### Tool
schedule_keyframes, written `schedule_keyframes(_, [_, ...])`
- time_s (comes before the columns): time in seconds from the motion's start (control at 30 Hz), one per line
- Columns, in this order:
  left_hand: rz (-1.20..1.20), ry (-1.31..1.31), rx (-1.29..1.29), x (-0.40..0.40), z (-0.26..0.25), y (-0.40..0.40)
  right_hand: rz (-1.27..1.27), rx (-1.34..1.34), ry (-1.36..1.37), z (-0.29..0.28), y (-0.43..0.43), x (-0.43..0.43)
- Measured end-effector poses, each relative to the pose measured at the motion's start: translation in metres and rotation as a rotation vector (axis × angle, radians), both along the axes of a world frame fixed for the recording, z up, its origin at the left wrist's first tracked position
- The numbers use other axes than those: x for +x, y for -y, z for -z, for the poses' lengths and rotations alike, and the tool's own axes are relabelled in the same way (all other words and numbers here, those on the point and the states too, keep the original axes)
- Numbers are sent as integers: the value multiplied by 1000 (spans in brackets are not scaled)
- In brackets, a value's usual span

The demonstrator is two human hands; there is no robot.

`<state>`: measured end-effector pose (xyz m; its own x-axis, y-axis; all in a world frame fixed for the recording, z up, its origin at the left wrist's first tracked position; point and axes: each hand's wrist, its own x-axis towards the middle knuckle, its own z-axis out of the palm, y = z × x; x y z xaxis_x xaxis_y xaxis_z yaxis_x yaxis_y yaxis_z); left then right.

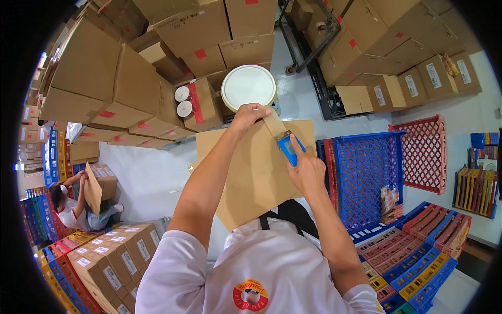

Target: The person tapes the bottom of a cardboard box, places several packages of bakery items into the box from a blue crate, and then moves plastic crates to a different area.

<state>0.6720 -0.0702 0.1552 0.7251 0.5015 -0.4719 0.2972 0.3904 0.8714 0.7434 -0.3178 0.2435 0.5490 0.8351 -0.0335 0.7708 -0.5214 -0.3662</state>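
Note:
Before me a cardboard sheet or flattened box (pixel 251 168) leans against my front. My right hand (pixel 308 168) grips a blue handheld tape dispenser (pixel 289 147), its index finger stretched along the top. From the dispenser's head a strip of tan packing tape (pixel 274 121) runs to the far edge of the cardboard. My left hand (pixel 251 117) holds the tape's far end between thumb and fingers at that edge. Just beyond that hand is a round white lid (pixel 248 87) on a bucket-like container. How firmly the tape sticks cannot be seen.
Stacked cartons (pixel 137 82) rise at the far left, with two white tape rolls (pixel 183 103) beside them. A blue plastic crate (pixel 366 180) holding packaged goods stands at my right, near a red crate (pixel 421 153). Another person (pixel 74 204) handles cardboard at the left.

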Motion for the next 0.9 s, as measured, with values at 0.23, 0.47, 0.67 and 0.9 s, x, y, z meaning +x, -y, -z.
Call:
schedule_keyframes(0.23, [25, -392, 505, -30, 89, -32, -67, -15, -2, -3, -19, -11])
schedule_keyframes(0.47, [59, 96, -5, -13, 26, -9, -13, 6, 42, 6, 0, -2])
schedule_keyframes(0.67, [334, 154, 39, 16, 35, -17, -28, -2, 27, 6, -7, -6])
schedule_keyframes(0.9, [303, 5, 520, 29, 30, 4, 29, -74, -17, -30, 43, -2])
